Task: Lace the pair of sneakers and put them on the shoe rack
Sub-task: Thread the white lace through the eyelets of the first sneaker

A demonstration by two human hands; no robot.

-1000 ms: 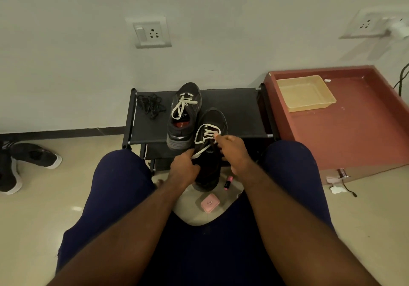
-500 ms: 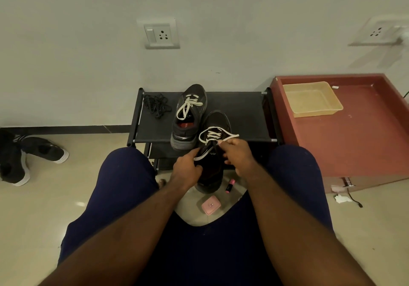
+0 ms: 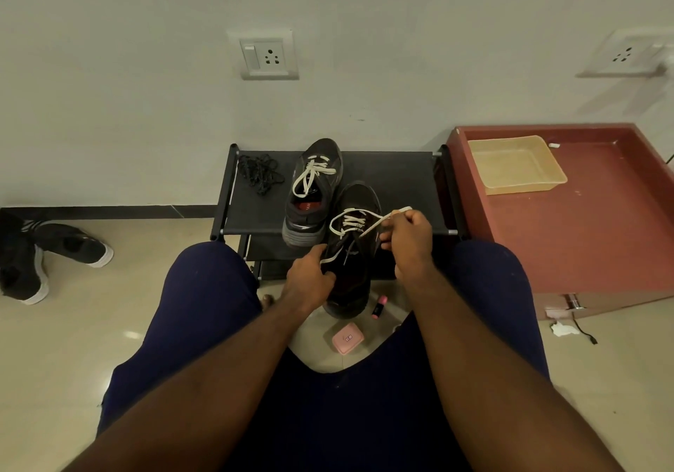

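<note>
A dark sneaker (image 3: pixel 352 252) with a white lace (image 3: pixel 350 221) is held between my knees, in front of the black shoe rack (image 3: pixel 401 187). My left hand (image 3: pixel 310 280) grips the sneaker's side near its heel, with one lace end running over its thumb. My right hand (image 3: pixel 408 240) pinches the other lace end, pulled out to the right of the eyelets. The second dark sneaker (image 3: pixel 313 190), laced in white, stands on the rack's top shelf, toe to the wall.
A tangle of black laces (image 3: pixel 259 173) lies on the rack's left side. A red cabinet (image 3: pixel 583 223) with a beige tray (image 3: pixel 514 163) stands to the right. Black shoes (image 3: pixel 43 252) lie on the floor at left. A pink case (image 3: pixel 347 338) and pink tube (image 3: pixel 378 305) lie below the sneaker.
My right hand has drawn the lace end out to the right and slightly up, away from the eyelets. My left hand keeps its hold on the sneaker.
</note>
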